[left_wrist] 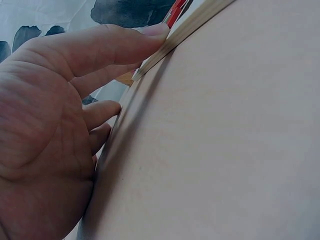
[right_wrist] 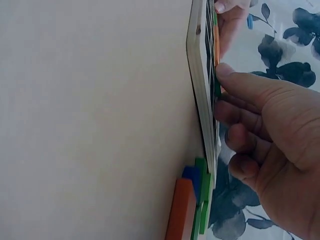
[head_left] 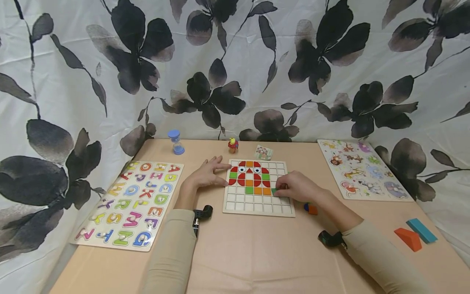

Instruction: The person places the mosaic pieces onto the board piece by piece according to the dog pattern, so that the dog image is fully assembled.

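A white gridded board (head_left: 257, 209) lies in the middle of the table, with red, green, orange and eye-patterned tiles (head_left: 253, 173) set in its upper squares. My left hand (head_left: 207, 173) rests at the board's left edge, its fingers extended; in the left wrist view the thumb (left_wrist: 145, 41) touches the wooden rim. On the right, my right hand (head_left: 298, 185) pinches a small green tile (head_left: 273, 191) between thumb and fingers, at the end of the lowest tile row. From the right wrist the green tile (right_wrist: 217, 89) shows right at the board's surface, partly hidden by the thumb.
Orange (right_wrist: 181, 210), blue (right_wrist: 191, 173) and green blocks (right_wrist: 201, 175) lie beside the board under my right wrist. A letter board (head_left: 125, 204) lies left, an animal board (head_left: 363, 171) right. Behind stand an hourglass (head_left: 176, 143), a figurine (head_left: 233, 145) and a card (head_left: 263, 152).
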Tool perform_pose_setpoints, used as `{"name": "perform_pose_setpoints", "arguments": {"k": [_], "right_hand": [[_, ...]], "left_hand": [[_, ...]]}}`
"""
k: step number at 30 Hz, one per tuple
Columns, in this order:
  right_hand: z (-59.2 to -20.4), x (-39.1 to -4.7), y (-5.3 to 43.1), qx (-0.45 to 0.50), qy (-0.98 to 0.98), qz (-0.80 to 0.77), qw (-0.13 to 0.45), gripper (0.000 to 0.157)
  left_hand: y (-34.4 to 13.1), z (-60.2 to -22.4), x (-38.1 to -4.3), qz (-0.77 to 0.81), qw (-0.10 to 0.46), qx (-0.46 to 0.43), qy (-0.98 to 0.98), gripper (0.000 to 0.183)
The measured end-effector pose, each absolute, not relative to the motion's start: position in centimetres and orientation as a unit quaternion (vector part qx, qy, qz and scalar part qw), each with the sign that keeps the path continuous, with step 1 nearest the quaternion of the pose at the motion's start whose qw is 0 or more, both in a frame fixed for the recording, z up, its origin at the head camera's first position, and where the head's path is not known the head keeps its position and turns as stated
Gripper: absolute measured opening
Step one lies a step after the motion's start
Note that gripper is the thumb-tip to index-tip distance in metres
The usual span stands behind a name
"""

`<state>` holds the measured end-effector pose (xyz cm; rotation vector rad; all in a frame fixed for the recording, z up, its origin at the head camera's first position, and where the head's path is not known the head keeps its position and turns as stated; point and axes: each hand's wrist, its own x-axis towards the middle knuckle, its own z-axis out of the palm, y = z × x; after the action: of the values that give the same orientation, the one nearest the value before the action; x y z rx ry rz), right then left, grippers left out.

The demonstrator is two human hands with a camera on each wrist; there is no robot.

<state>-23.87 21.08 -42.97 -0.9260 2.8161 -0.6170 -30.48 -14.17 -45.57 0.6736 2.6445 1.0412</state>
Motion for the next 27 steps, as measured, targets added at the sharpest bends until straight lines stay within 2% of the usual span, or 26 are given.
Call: {"name": "perform_pose_setpoints", "arguments": {"k": [9, 17, 27], "right_hand": [[-43.4, -23.8, 20.9, -0.286, 0.937, -0.196, 0.055, 0.012], [-42.5, -23.5, 23.6, -0.291, 0.907, -0.290, 0.089, 0.024], [-41.6, -22.9, 29.7, -0.342, 0.850, -0.337, 0.218, 0.019]], "left_hand": [[-14.2, -45.8, -30.5, 0.350, 0.107, 0.229, 0.902, 0.070], [-14.0, -45.9, -30.5, 0.351, 0.108, 0.226, 0.902, 0.069], [-14.1, -45.7, -30.4, 0.352, 0.111, 0.214, 0.904, 0.069]]}}
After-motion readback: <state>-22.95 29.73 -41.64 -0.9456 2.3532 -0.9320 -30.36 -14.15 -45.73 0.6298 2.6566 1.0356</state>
